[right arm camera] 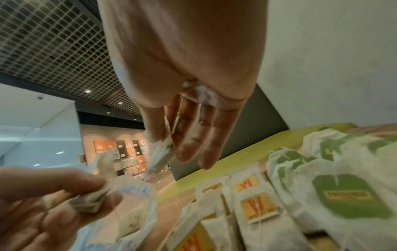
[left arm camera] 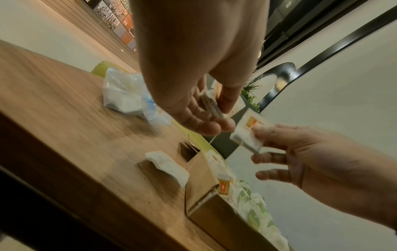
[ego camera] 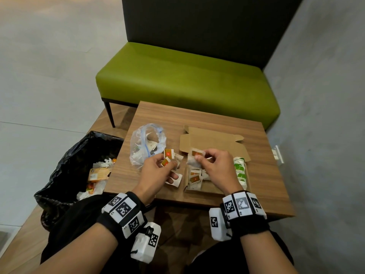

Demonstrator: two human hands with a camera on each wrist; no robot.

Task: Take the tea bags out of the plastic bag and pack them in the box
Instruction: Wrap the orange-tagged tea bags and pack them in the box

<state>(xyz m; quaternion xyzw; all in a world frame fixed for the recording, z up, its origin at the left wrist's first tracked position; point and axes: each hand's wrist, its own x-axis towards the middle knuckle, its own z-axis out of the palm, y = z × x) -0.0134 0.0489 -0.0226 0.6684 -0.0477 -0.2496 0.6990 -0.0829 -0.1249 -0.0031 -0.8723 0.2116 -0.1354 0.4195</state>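
While the box (ego camera: pixel 215 186) at the table's (ego camera: pixel 262 175) near edge is already part-filled, the step in hand looks like sorting a fresh handful of tea bags before packing. In the head view the left hand (ego camera: pixel 158 171) pinches a small stack of orange-tagged bags (ego camera: pixel 168 158) between thumb and fingers, just off the box's left side; a loose bag (ego camera: pixel 174 181) lies on the table under that hand. The right hand (ego camera: pixel 214 167) pinches one bag (ego camera: pixel 195 158) above the box's far end. The plastic bag (ego camera: pixel 146 145) lies toward the table's left edge with a few bags apparently left inside.

From the left wrist, the left hand's thumb and fingertips (left arm camera: pixel 214 125) are closed on the stack's edges, while the right hand's fingers (left arm camera: pixel 264 129) grip the single bag by its near corner, clear of the box.

From the right wrist, the single bag hangs from the thumb and forefinger (right arm camera: pixel 159 134), with the other fingers straight; rows of orange-tagged and green-tagged bags (right arm camera: pixel 352 195) stand below.

The next move probably calls for lowering that bag upright into the orange row, tag on top, without knocking neighbours over.
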